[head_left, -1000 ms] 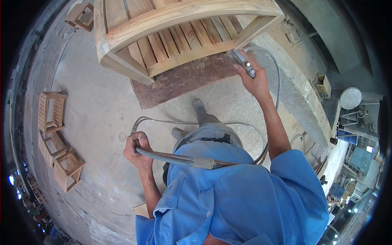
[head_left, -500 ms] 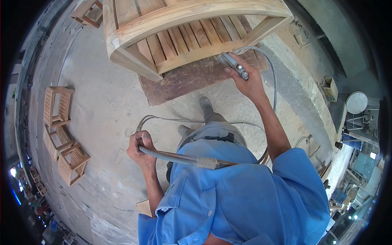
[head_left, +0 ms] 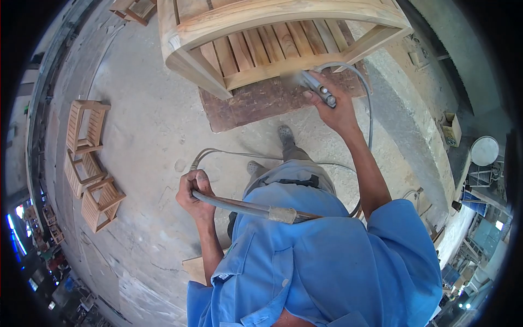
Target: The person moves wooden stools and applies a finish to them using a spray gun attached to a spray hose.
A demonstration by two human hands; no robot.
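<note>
- The floor (head_left: pixel 147 120) is grey and dusty, and it spreads under and around the person.
- The blue shirt (head_left: pixel 327 256) of the person covers the lower middle of the view; a shoe (head_left: pixel 286 132) is visible ahead of it, on the floor.
- The large wooden furniture piece (head_left: pixel 294 19) has many slats and a curved rail. It is at the top of the view, over the brown worktop (head_left: pixel 245 111), whose near edge is rough and shows in front of it.
- Three small wooden stools (head_left: pixel 89 126) are close together on the floor, at the left side. Part of one more stool (head_left: pixel 133 8) shows at the upper left.
- The thick hose (head_left: pixel 239 206) goes from the left hand (head_left: pixel 197 193) across the front of the shirt. The fingers of this hand are closed around the hose.
- The right hand (head_left: pixel 338 111) has its fingers wrapped around the metal hand tool (head_left: pixel 317 89). The tool is near the lower rail of the furniture piece; its front end is blurred, so I cannot tell if it touches the wood.
- The thin grey hose (head_left: pixel 369 103) bends near the tool and passes beside the right forearm.
- The small open box (head_left: pixel 450 129) is at the right side, well apart from the hands.
</note>
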